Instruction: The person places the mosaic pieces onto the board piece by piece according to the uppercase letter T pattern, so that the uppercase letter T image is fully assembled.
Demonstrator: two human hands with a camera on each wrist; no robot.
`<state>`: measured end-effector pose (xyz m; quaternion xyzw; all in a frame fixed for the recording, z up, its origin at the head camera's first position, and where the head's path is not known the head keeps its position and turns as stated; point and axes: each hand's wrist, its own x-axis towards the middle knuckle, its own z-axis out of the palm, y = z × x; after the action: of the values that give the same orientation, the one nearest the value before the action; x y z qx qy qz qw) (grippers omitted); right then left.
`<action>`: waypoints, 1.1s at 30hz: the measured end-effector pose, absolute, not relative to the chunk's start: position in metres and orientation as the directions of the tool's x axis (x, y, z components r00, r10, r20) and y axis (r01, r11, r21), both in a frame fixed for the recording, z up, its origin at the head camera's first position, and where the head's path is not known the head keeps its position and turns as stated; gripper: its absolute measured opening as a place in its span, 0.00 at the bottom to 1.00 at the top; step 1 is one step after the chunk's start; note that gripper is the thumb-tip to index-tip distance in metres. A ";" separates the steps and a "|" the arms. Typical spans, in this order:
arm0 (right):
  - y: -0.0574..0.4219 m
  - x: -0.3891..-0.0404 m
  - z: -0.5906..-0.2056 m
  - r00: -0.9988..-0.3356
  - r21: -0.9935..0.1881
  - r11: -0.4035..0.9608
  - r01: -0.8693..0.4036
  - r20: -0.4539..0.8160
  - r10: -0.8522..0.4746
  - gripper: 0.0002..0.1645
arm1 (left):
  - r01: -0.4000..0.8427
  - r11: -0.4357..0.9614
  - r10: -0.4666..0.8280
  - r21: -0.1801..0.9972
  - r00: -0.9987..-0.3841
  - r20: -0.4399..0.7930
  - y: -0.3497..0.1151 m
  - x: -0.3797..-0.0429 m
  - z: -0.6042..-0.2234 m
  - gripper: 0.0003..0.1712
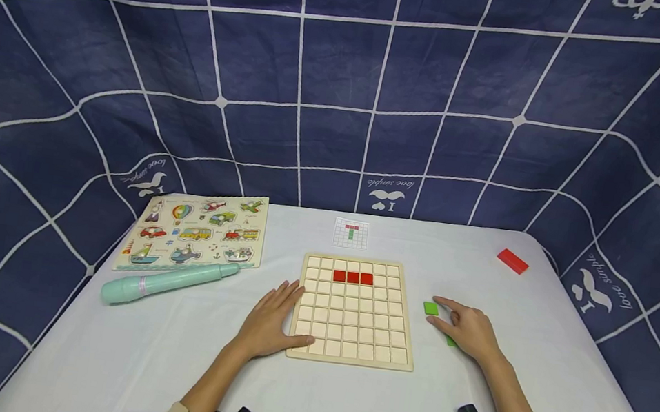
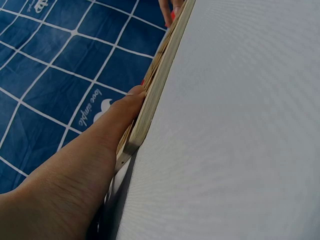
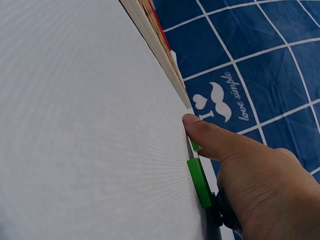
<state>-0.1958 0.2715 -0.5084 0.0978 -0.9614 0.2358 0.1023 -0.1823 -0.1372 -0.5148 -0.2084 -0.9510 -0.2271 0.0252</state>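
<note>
1. A green tile (image 1: 430,308) lies on the desk (image 1: 353,411), right of the board (image 1: 348,334), between the right hand's (image 1: 467,330) parted thumb and forefinger; contact cannot be told.
2. The left hand (image 1: 269,323), thumb spread, rests on the board's left edge.
3. Three red tiles (image 1: 353,278) line its second-farthest row.
4. Beyond it lies a card (image 1: 341,239); puzzle (image 1: 200,244) and pen (image 1: 176,282) lie left.

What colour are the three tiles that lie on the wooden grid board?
The three tiles are red; the head view shows them best.
</note>
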 end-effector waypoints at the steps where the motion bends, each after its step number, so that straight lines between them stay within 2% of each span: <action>1: 0.272 -0.196 -0.508 -0.960 -0.434 0.869 -0.236 0.244 -0.139 0.31 | 0.408 0.810 0.385 0.422 -0.912 0.143 -0.137 -0.182 -0.515 0.61; 16: 0.273 -0.195 -0.511 -0.959 -0.447 0.868 -0.219 0.262 -0.107 0.21 | 0.408 0.806 0.387 0.430 -0.911 0.139 -0.135 -0.183 -0.515 0.61; 23: 0.274 -0.194 -0.511 -0.954 -0.430 0.874 -0.228 0.278 -0.113 0.20 | 0.406 0.807 0.387 0.428 -0.912 0.134 -0.135 -0.182 -0.515 0.61; 33: 0.262 -0.196 -0.506 -0.914 -0.430 0.846 -0.314 0.377 -0.148 0.19 | 0.399 0.810 0.381 0.430 -0.915 0.131 -0.137 -0.182 -0.513 0.61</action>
<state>-0.1964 0.2617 -0.5063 0.1222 -0.9461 0.2489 0.1672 -0.1817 -0.1369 -0.5133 -0.2052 -0.9511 -0.2300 0.0193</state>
